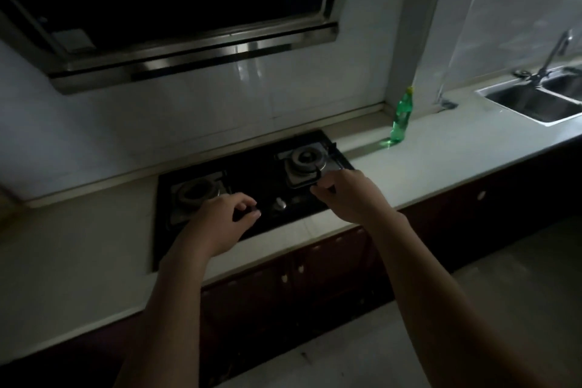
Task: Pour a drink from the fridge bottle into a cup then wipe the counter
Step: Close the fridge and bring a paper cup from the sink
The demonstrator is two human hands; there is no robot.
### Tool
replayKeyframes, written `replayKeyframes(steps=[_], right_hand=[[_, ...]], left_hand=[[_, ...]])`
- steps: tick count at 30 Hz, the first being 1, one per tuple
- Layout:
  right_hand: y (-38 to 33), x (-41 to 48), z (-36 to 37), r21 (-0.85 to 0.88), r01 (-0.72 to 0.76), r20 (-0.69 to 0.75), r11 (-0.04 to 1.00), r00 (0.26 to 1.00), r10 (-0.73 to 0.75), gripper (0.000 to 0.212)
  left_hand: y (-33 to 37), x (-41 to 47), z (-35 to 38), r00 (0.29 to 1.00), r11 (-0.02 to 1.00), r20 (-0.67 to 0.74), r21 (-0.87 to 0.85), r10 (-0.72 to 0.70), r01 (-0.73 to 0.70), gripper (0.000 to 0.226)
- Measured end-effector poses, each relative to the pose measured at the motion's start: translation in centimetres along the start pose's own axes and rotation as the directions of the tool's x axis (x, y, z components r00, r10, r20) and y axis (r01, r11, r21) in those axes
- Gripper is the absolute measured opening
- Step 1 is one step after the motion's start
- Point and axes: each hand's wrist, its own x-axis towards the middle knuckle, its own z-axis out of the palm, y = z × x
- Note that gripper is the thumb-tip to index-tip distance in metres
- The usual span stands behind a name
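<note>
A green plastic bottle (400, 116) with a yellow cap stands upright on the white counter (441, 151) by the wall corner, to the right of a black gas hob (252, 186). Both my hands are over the hob's front edge, far from the bottle. My left hand (220, 220) has its thumb and fingers curled round a dark knob at the front left. My right hand (346, 195) curls its fingers on a dark knob beside the right burner (305, 161). The room is dim, so the knobs themselves barely show.
A range hood (176, 53) hangs over the hob. A steel sink (535, 104) with a tap (554, 53) sits at the far right. A small silver knob (280, 203) lies between my hands. Dark cabinet doors (315, 268) run under the counter.
</note>
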Motion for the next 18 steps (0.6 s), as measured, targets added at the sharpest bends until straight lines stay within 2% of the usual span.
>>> replayKeyframes(steps=[5,10,13,18], right_hand=[[8.4,0.8,-4.4,0.043,0.033,0.005,0.999,0.999,-0.033,0.030],[17.8,0.5,-8.4,0.051,-0.082,-0.055,0.995,0.995,0.085,0.046],[23.1,-0.1,-10.6,0.110,-0.150,-0.098,0.983,0.982,0.161,0.043],[31.6,-2.2,-12.7,0.089,-0.320,-0.108,0.943,0.938,0.328,0.037]], left_hand=[[9.0,4.3,4.5,0.997,0.995,-0.037,0.069,0.070,-0.067,0.032],[17.7,8.9,8.4,0.986,0.985,-0.008,0.047,0.165,-0.164,0.021],[22.9,12.1,10.3,0.979,0.981,0.063,-0.017,0.194,-0.193,0.018],[30.7,18.3,15.8,0.930,0.947,0.230,0.077,0.286,-0.311,0.020]])
